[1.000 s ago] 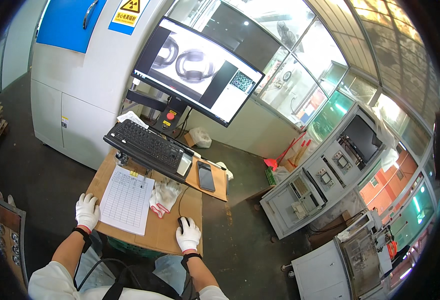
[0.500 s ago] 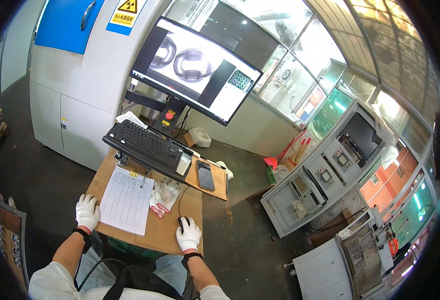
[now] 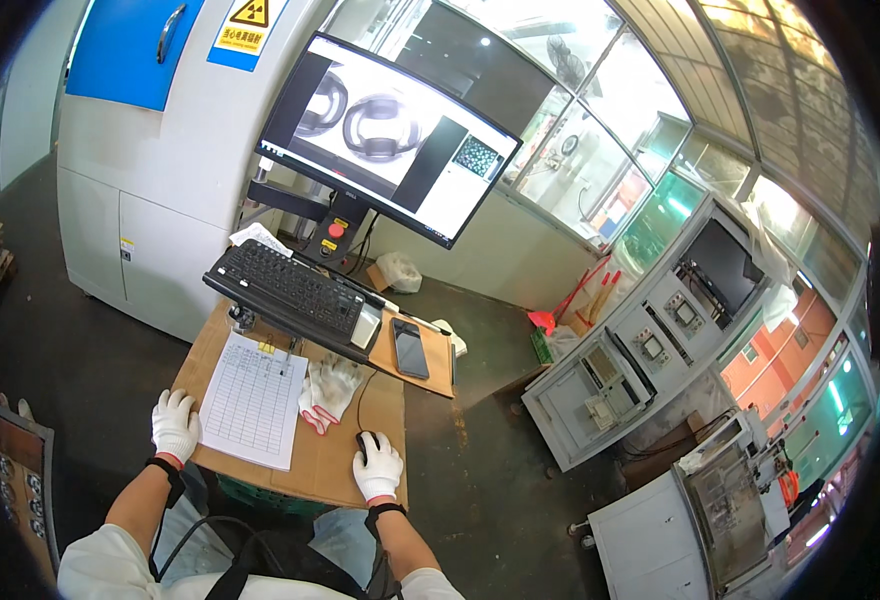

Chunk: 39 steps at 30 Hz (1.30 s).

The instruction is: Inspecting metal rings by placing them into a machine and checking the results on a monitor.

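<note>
My right hand [image 3: 377, 469], in a white knit glove, is curled over a black computer mouse [image 3: 364, 444] on a cardboard-topped table [image 3: 345, 475]. The mouse is mostly hidden under the fingers, and its cable [image 3: 362, 400] runs up toward the keyboard shelf. My left hand [image 3: 175, 426], also gloved, lies flat at the table's left edge, fingers stretched out, beside a printed form sheet [image 3: 252, 405] clipped at its top. Between the sheet and the mouse lies a spare pair of white gloves [image 3: 329, 391]. Ahead, a monitor [image 3: 392, 135] displays grey pictures of ring-shaped parts.
A black keyboard [image 3: 290, 292] and a phone [image 3: 409, 347] rest on a raised shelf beyond the sheet. Behind stands a large grey cabinet [image 3: 155, 185] with a blue door. Below the monitor is a red button [image 3: 336, 230]. Grey machines [image 3: 600, 390] stand at right; a parts rack [image 3: 15, 470] at left.
The view has shifted very slightly. Both hands stay in place, and the monitor picture looks the same.
</note>
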Available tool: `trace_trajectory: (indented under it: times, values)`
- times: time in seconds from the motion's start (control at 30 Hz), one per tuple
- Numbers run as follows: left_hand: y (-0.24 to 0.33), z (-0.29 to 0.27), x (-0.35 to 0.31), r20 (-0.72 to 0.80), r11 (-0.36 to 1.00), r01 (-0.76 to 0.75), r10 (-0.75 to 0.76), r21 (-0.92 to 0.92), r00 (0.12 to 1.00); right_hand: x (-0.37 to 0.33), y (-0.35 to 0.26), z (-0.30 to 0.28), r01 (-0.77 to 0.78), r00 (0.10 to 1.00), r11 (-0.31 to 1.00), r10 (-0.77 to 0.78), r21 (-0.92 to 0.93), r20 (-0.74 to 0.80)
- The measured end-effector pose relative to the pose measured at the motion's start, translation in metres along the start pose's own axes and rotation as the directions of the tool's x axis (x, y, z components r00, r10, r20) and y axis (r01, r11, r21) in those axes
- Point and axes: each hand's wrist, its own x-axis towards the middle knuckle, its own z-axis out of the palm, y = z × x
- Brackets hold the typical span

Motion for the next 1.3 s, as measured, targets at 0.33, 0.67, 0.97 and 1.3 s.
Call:
trace_trajectory:
  times: [0.33,0.67,0.97,1.3]
  values:
    - [-0.0032,0.0058,-0.0005,-0.014,1.0,-0.014,0.014,-0.005,1.0,0.0011,0.001,0.0006,-0.012,1.0,1.0,0.012,0.004,-0.007]
    - [0.0002,0.0027,-0.0006,-0.022,1.0,-0.015,0.015,0.001,1.0,-0.0004,0.0015,-0.0005,-0.032,0.999,0.999,0.032,-0.004,0.015]
    - [0.0018,0.0018,0.0006,-0.02,1.0,-0.009,0.009,0.004,1.0,0.0005,0.0045,0.0036,-0.014,1.0,0.999,0.015,0.035,-0.019]
    - [0.0004,0.0013,-0.0003,0.004,1.0,0.004,-0.004,-0.007,1.0,-0.0008,0.0035,0.004,0.008,0.999,0.999,-0.006,0.041,-0.04]
